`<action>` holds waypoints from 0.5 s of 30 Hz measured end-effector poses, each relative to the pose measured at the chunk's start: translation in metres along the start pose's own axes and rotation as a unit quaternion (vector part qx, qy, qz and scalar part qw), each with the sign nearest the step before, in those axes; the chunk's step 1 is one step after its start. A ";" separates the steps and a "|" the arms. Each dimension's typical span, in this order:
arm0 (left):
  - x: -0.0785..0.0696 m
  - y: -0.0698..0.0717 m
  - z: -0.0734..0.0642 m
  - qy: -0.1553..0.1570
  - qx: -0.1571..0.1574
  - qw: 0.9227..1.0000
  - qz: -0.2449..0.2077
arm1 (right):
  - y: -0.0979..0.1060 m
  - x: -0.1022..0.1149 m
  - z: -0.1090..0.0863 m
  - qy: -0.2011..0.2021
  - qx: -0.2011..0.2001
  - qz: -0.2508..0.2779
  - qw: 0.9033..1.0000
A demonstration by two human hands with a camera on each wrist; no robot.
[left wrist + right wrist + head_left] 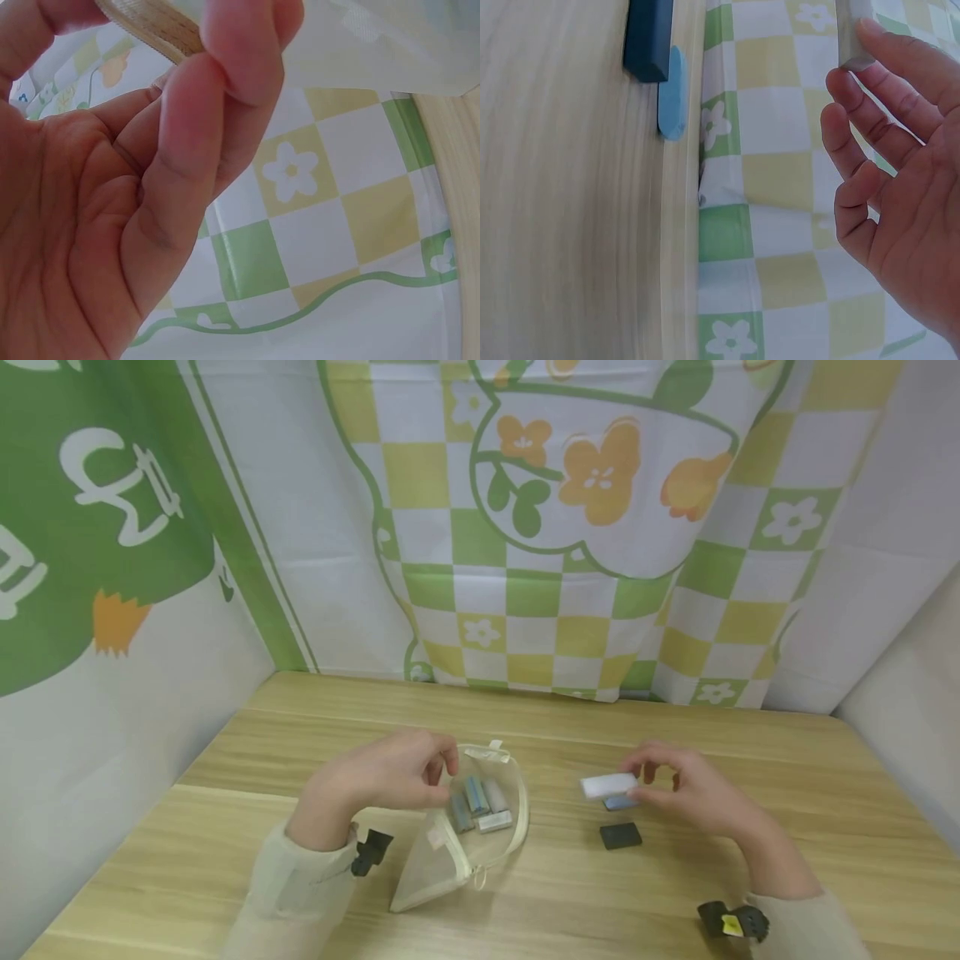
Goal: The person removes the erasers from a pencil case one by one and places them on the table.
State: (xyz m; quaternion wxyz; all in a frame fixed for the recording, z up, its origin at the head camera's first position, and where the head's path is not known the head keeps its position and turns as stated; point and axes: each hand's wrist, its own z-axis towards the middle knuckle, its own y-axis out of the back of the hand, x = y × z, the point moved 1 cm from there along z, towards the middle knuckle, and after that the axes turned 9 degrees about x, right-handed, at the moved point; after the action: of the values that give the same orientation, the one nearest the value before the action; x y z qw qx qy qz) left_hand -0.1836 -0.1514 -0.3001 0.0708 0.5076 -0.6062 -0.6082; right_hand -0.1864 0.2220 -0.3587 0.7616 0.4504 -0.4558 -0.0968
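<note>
My left hand point(401, 770) pinches the rim of a pale mesh zip pouch point(427, 877); the pouch's edging point(161, 26) shows between thumb and fingers in the left wrist view. The pouch gapes wide, and several small blocks point(476, 795), blue-grey and white, lie inside. To the right, my right hand point(693, 787) pinches a white eraser-like block point(606, 787) by one end, above the table. Below it lie a flat blue piece with rounded ends point(673, 97) and a black block point(620, 836). The white block partly hides the blue piece in the head view.
The wooden table point(300, 735) reaches back to a hanging cloth point(540, 618) with green and yellow checks. Pale cloth also hangs at the left and right sides. A zip pull point(480, 878) dangles from the pouch's near edge.
</note>
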 end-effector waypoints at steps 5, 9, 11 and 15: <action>0.000 -0.001 0.000 -0.001 0.002 1.000 0.001 | 0.003 -0.004 -0.003 0.001 0.001 0.001 1.000; 0.000 -0.001 0.001 -0.003 0.002 1.000 0.000 | 0.005 -0.007 -0.007 -0.011 0.000 0.002 1.000; 0.000 -0.001 0.001 -0.003 0.002 1.000 -0.001 | 0.005 -0.009 -0.009 -0.018 -0.001 0.000 1.000; 0.000 0.000 0.001 -0.001 0.001 1.000 -0.001 | 0.006 -0.014 -0.012 -0.028 -0.005 -0.002 1.000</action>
State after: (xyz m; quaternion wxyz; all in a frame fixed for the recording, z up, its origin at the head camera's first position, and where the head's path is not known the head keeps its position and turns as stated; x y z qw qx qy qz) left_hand -0.1841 -0.1505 -0.3007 0.0689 0.5080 -0.6064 -0.6079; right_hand -0.1864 0.2407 -0.3650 0.7504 0.4448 -0.4757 -0.1132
